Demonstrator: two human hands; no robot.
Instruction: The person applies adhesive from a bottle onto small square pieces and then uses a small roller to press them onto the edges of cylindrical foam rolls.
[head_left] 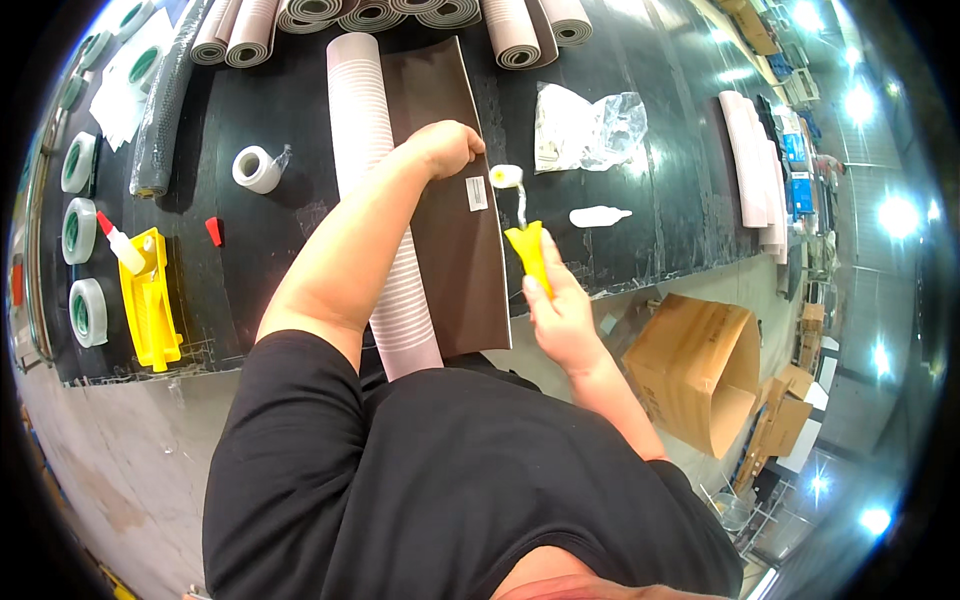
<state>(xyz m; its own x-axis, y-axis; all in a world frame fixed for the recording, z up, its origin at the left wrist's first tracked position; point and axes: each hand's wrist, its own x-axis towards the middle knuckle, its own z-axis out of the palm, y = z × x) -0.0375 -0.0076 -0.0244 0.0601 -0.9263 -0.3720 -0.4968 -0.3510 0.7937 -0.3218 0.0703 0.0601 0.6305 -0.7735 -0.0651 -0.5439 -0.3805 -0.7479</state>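
Note:
A partly unrolled mat [358, 110] lies before me, its outside pale pink with white stripes. Its loose flap [440, 270] shows a dark brown underside, with a small white label [476, 193] near the right edge. My left hand [450, 150] reaches across the roll, its fingers closed at the flap's right edge. In my right hand [565, 310] is a small paint roller [530, 255] with a yellow handle. Its white roller head [506, 177] is just right of the flap's edge, above the black table.
More rolled mats [370, 15] lie at the far side. A yellow paint tray [150, 310], a glue bottle [122, 247] and tape rolls [88, 312] are at left. To the right are a plastic bag [590, 130], a white bottle [598, 216] and a cardboard box [690, 365].

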